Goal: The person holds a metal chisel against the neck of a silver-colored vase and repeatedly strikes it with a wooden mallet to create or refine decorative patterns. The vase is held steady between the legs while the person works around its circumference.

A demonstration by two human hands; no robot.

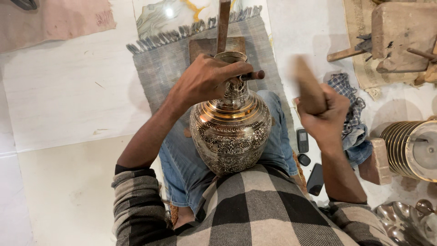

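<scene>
Two hands working an engraved metal vase on a lap.

Lying tilted across the person's jeans, the embossed vase (230, 132) is pointing its mouth away; whether anything is inside cannot be told. The left hand (205, 79) is grasping the vase's neck, while the right hand (325, 114) is clenching a blurred wooden mallet (308, 86). Beyond, a grey fringed mat (168, 59) is covering the floor.

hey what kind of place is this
Probably a metal craft workshop on the floor: an engraved metal vase rests on the person's lap, the right hand grips a wooden mallet, stacked metal plates nearby.
</scene>
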